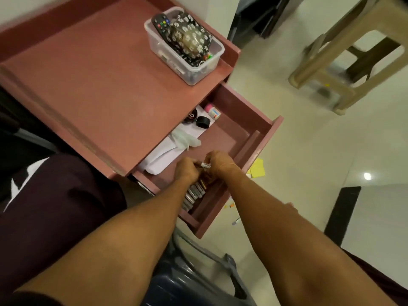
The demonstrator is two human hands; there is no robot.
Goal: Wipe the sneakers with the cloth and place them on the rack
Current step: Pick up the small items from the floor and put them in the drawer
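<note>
Head view: nearest, under the forearms, lies a dark blue ribbed hard case (187, 283). Beyond it both hands are sunk in the pulled-out pink wooden drawer (260, 138), above a row of small flat silver packets (194, 195). The right hand (218, 161) pinches a small white-labelled item (205, 164). The left hand (186, 171) is curled tight at its other end, though I cannot tell whether it truly grips it. Farther in the drawer lie white paper sheets (159, 157) and a crumpled white translucent piece (184, 139), perhaps a glove or a wipe. The sneakers, the cloth and the rack are nowhere in view, so the task looks unstarted. On the pink cabinet top (88, 85) stands a clear plastic box (217, 54) holding a black remote (160, 24) and a daisy-print pouch (191, 38); a beige plastic stool (331, 62) stands on the floor beyond. The risks: the tiny item slipping into the clutter from so slight a pinch, the crumpled piece being mistaken for the cloth, and the far-extended drawer sagging if leaned on.
</note>
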